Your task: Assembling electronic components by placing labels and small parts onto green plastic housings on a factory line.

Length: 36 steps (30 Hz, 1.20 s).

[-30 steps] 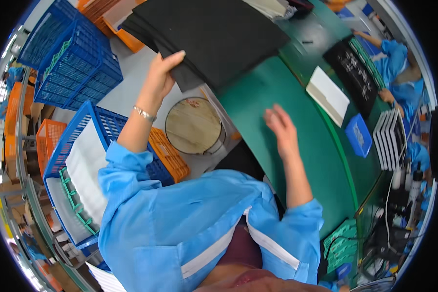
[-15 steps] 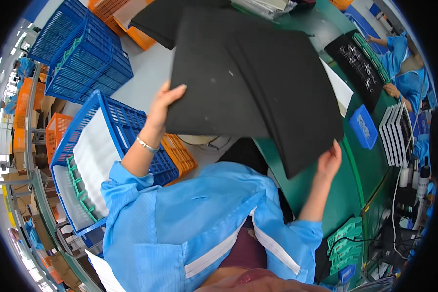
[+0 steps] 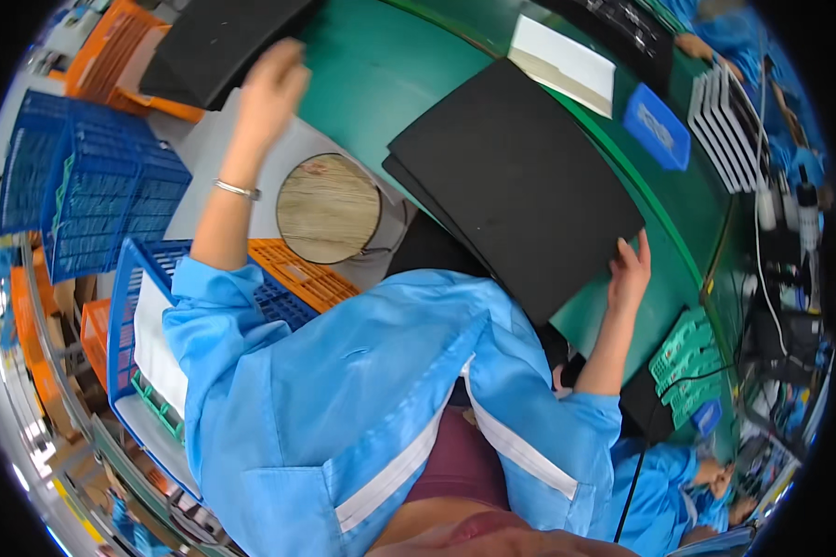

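Two or more thin black sheets lie overlapped on the green table in front of me, their near corner reaching over its edge. At their right corner is my right hand, its fingertips closed on the edge. My left hand, with a bracelet on the wrist, is raised at the far left, off these sheets. Its fingers are smeared by motion. Just beyond it lies another black sheet pile, and whether the hand touches it cannot be made out.
Blue crates and an orange crate stand left of a round stool. On the green table are a white sheet, a blue tray, a white rack and green parts. Co-workers sit at the right.
The black sheets have come down onto the table. My left hand has let go of them and moved up and left toward the other pile; my right hand stays at their corner.
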Motion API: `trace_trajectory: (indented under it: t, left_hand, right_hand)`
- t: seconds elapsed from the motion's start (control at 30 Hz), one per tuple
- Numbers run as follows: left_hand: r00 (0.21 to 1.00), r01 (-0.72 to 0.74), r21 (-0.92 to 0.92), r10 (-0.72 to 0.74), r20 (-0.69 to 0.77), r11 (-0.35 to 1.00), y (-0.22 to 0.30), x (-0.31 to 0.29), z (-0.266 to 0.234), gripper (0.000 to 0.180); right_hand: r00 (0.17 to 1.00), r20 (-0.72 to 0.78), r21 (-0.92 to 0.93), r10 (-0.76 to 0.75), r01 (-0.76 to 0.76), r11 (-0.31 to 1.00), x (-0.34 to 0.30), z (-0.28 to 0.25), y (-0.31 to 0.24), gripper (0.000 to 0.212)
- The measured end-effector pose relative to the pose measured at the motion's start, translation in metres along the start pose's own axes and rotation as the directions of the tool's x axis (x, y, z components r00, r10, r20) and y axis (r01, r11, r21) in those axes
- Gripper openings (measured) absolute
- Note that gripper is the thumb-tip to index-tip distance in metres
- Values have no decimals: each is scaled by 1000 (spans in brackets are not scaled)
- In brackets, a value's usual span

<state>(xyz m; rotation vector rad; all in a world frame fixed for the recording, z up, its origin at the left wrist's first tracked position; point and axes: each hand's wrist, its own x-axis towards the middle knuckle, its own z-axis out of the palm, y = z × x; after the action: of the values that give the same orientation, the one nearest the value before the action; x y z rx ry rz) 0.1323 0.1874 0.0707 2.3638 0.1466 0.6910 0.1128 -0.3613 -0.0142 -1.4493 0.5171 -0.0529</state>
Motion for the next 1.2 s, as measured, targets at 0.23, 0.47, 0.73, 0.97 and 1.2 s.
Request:
trace_trajectory:
  t: [0.23, 0.47, 0.73, 0.97, 1.2]
  left_hand:
    - [914, 127, -80, -85, 396, 989, 17, -77, 120, 31]
    - [846, 130, 30, -126, 519, 991, 58, -103, 101, 49]
    - [851, 132, 305, -266, 453, 943, 52, -105, 74, 56]
    - [882, 127, 402, -288, 372, 907, 5, -53, 71, 56]
    - [842, 245, 505, -440, 313, 828, 2, -69, 45, 54]
  right_hand:
    - [966, -78, -107, -247, 239, 965, 7, 1, -13, 37]
    - [996, -79, 184, -37, 51, 982, -9, -36, 0, 70]
    - [978, -177, 135, -114, 139, 981, -18, -87, -44, 74]
    - [973, -216, 63, -75, 91, 994, -10, -189, -37, 61]
    - [994, -111, -42, -18, 14, 999, -13, -228, -35, 54]
